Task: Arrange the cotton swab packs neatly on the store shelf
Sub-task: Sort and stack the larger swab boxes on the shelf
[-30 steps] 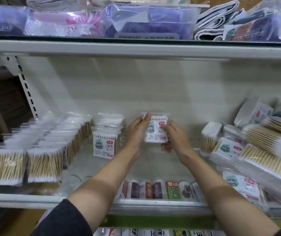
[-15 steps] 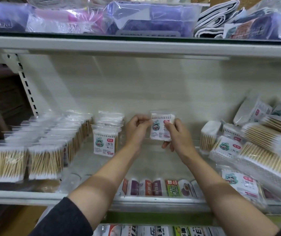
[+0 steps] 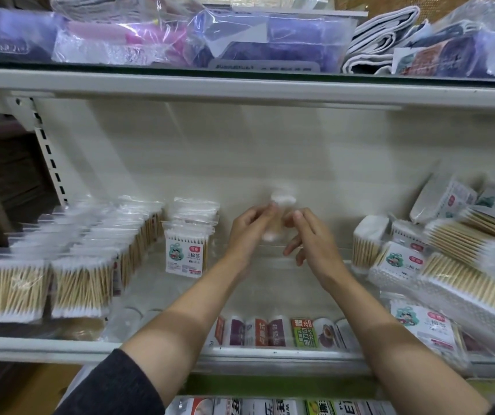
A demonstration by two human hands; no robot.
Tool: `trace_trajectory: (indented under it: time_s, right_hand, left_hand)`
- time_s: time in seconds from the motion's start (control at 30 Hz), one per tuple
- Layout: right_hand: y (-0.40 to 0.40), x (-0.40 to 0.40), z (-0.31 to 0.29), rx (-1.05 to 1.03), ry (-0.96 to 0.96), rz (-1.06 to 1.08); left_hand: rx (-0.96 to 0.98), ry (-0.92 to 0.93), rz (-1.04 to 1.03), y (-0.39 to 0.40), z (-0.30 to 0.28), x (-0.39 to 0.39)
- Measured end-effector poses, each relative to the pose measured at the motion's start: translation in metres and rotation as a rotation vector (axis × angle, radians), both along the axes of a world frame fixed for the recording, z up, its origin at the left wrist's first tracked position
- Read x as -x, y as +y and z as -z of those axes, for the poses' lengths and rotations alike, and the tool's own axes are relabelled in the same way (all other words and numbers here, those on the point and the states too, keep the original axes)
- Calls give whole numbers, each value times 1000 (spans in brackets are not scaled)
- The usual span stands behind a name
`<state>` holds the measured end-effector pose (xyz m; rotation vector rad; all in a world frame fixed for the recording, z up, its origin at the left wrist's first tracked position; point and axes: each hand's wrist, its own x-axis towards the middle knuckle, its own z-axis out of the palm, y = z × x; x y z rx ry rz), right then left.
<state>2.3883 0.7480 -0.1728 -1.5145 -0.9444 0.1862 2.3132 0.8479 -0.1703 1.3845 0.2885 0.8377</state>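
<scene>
We have turned the cotton swab pack (image 3: 279, 218) since a moment ago: its label no longer faces us, and it blurs edge-on between our left hand (image 3: 247, 232) and right hand (image 3: 310, 238), both pinching it above the shelf (image 3: 60, 344), probably to face it like the upright labelled pack (image 3: 184, 254).

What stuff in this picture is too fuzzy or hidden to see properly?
Head view:
- Pack between the hands: motion blur smears it; its label is unreadable, and whether the left hand or right hand grips it is unclear.
- Rows of packs on the left: blurred, so they cannot be counted.
- Loose packs on the right: cut off by the picture's right edge.
</scene>
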Motion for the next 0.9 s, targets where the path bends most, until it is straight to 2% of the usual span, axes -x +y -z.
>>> trace_trajectory:
  time_s: [0.1,0.33,0.53,0.9]
  right_hand:
    - [2,-3,3,-5,-15,-9]
    - [5,-12,10,-24,12,133]
    - [5,-6,7,39,-12,67]
    - [5,-10,8,39,-33,83]
  left_hand:
    - [-10,16,18,-1,1,-1]
    - [152,30,31,-1,1,-6]
    - [195,4,54,3,0,-5]
    - [227,90,44,0,-3,0]
